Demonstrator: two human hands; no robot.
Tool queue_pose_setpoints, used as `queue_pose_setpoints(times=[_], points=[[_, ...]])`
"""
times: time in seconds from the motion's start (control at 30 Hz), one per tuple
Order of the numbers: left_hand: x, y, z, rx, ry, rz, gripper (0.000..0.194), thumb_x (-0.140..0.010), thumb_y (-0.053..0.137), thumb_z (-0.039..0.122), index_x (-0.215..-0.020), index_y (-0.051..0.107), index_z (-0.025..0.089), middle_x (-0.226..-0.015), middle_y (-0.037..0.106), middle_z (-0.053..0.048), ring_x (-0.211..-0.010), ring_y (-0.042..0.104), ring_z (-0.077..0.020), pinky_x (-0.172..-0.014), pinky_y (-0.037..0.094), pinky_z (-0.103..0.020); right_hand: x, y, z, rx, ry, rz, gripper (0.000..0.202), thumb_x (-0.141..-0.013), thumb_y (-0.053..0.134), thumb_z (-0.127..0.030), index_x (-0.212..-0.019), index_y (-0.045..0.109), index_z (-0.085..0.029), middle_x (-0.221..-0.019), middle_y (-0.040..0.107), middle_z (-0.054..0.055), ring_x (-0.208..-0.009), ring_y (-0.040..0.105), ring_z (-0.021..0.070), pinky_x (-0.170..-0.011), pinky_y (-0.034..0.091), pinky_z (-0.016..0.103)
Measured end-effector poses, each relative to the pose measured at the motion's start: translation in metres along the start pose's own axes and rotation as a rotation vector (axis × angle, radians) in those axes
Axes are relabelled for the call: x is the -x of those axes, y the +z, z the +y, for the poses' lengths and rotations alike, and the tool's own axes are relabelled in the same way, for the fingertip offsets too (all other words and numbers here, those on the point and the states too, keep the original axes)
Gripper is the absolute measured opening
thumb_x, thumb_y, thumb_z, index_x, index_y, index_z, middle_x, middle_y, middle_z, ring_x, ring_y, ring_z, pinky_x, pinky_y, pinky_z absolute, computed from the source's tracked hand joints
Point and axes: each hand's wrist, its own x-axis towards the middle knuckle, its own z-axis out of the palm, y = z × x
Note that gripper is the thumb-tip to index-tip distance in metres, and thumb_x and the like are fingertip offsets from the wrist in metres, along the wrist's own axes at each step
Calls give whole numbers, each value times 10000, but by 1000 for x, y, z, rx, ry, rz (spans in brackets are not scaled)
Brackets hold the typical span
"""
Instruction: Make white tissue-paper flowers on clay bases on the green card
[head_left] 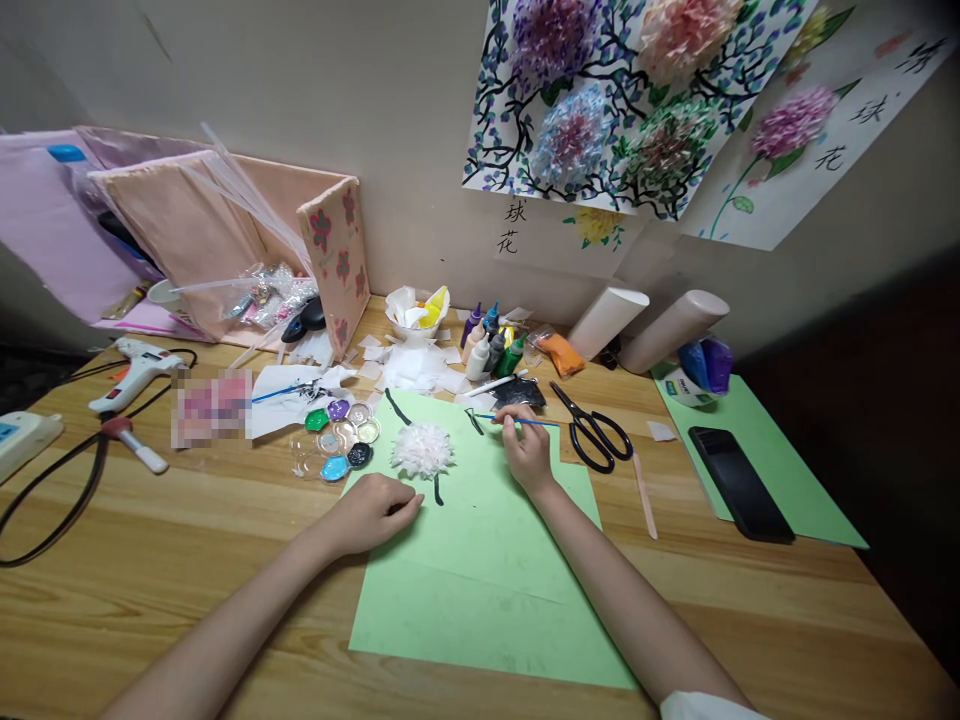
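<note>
My right hand (525, 450) grips a thin blue paintbrush (541, 422) near the top of a light green sheet of paper (480, 570). The brush tip is at a small dark painted outline (473, 423). A fluffy white-pink paper flower (422, 450) sits on the sheet, with dark painted strokes above and below it. My left hand (379, 512) rests at the sheet's left edge, just below the flower, fingers curled and nothing visible in them. Left of the flower is a clear palette (345, 436) with green, purple, blue and black paint.
Black-handled scissors (600, 430) and a wooden stick (645, 497) lie right of the sheet, a phone (739, 483) farther right. Paint bottles (491, 345), paper scraps and a bowl (417, 310) stand behind. A glue gun (139, 370) and pink box (330, 260) are on the left.
</note>
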Motion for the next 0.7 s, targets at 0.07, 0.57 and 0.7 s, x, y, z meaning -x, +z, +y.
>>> queue_pose_setpoints(times=[0.07,0.57,0.7], points=[[0,0,0,10,5,7,403,-903,358,289,-524,357,152,-490,324,42,-471,261,-77,-512,192,-255,0,-1,0,3,7,18,202,-894,362,-194,-777,527,-208,-729,576,19,-728,551,172,-694,437,315],[1,2,1,-9,-27,-24,392,-901,351,296,-537,310,158,-493,327,39,-477,266,-77,-523,189,-247,0,-1,-1,7,-16,69,178,-869,382,-180,-766,525,-207,-721,579,14,-709,553,168,-681,434,306],[2,2,-1,15,-33,-17,398,-899,354,309,-535,305,158,-493,334,35,-478,265,-78,-525,193,-249,1,-2,-1,12,-14,69,197,-863,379,-176,-720,510,-211,-670,552,2,-667,538,163,-653,428,299]])
